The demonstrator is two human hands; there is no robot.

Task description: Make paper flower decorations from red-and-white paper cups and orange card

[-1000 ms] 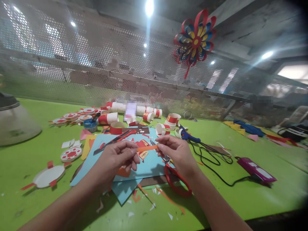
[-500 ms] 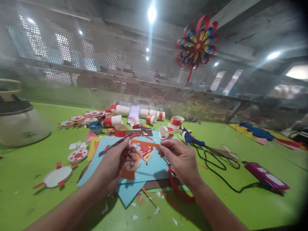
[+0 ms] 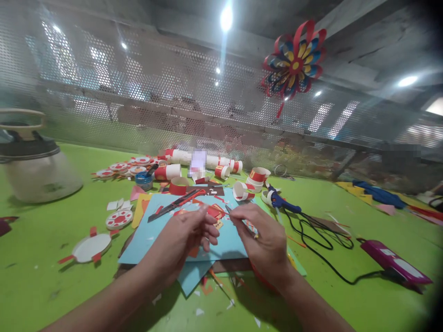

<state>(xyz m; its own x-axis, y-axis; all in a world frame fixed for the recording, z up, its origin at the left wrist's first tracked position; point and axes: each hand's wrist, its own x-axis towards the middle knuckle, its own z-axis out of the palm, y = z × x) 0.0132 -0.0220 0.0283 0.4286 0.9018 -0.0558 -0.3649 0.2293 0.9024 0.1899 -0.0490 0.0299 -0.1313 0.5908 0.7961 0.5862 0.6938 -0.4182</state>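
Over a light blue sheet (image 3: 141,246), my left hand (image 3: 188,233) is curled, thumb against forefinger; what it grips is hidden. My right hand (image 3: 259,235) is pinched beside it, with a small dark tip showing at its fingertips; the held thing is too small to make out. The hands are apart. Part of a red scissor handle (image 3: 263,279) shows beneath my right hand. Beyond my left hand lies a black and red cutter knife (image 3: 176,205). Red paper pieces (image 3: 215,211) lie on the sheet between and behind the hands.
White discs with red tabs (image 3: 92,248) and red dots (image 3: 119,219) lie left. Red-and-white paper cups (image 3: 168,172) stand and lie behind. A blue glue gun (image 3: 284,203), its cable and a purple power strip (image 3: 394,260) are right; a large jug (image 3: 41,175) is far left.
The orange strip stretched between my hands is no longer clearly visible, nor is the pale ring by my left hand. My right hand now covers more of the scissors. The view has shifted slightly left.
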